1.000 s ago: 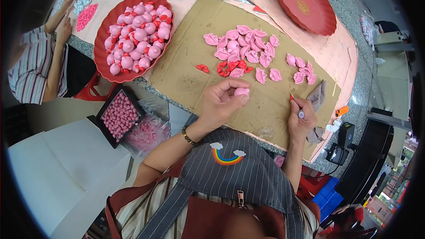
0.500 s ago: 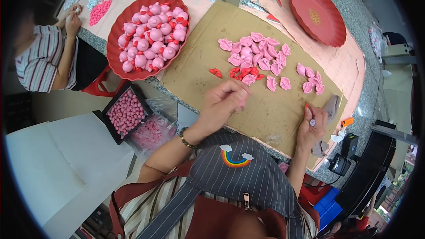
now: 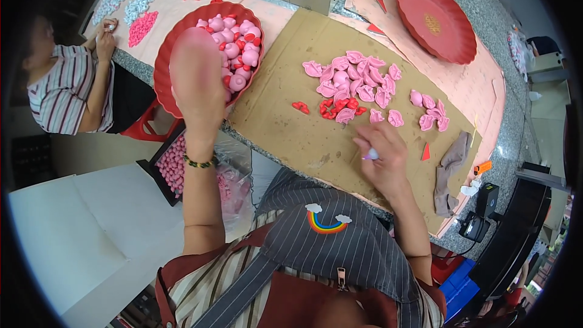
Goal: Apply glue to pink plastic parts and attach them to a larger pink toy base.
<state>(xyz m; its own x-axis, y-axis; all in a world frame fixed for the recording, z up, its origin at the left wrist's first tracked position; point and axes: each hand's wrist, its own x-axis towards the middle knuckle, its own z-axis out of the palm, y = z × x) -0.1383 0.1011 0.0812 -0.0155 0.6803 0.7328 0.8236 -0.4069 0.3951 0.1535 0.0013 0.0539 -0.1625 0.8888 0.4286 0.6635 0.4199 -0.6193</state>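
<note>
My left hand [image 3: 197, 79], smeared by motion, is over the red scalloped tray [image 3: 163, 79], which is heaped with round pink pieces [image 3: 243, 58] bearing small red parts. Its fingers cannot be made out. Over the cardboard [image 3: 285, 133], my right hand [image 3: 388, 152] has its fingers curled, with a small pale purple thing [image 3: 372, 154] showing among them. Just beyond the right hand lie a cluster of pink shell-like pieces [image 3: 366, 79] and several small red pieces [image 3: 331, 109]. A flat red triangle [image 3: 426, 152] and a grey-brown cloth [image 3: 450, 173] lie right of this hand.
Another red scalloped tray [image 3: 437, 21] sits at the far right. A few pink pieces [image 3: 428, 109] lie nearer. Below the full tray is a dark box of small pink parts [image 3: 171, 167]. A co-worker [image 3: 76, 88] sits at left. An orange tool [image 3: 483, 167] lies at right.
My left hand has moved from the cardboard leftward to the full tray. My right hand has moved left, away from the cloth and the red triangle, which now lies uncovered.
</note>
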